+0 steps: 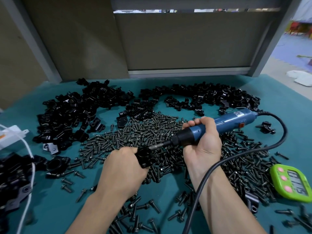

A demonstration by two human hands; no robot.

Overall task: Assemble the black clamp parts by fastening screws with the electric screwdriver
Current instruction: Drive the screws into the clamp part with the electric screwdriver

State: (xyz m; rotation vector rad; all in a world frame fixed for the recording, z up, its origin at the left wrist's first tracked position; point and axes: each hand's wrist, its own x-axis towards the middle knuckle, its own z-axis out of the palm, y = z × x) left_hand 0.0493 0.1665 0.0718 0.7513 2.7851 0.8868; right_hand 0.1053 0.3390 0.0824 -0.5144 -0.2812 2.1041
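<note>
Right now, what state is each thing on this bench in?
left hand, gripping the black clamp
right hand, gripping the electric screwdriver
black clamp, held, bit against it
electric screwdriver, tilted; running or not, cannot tell
screws, loose heap on the mat
clamp parts, loose piles
timer, lying flat, digits showing

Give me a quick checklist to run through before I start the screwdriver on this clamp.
1. Left hand grips the clamp: ok.
2. Right hand grips the electric screwdriver: ok.
3. Bit reaches the clamp: ok.
4. Bit seated in a screw head: cannot tell, hidden.
5. Cord clear of the arms: not ok, it lies across the right forearm.
6. Loose screws within reach: ok, piled under both hands.
</note>
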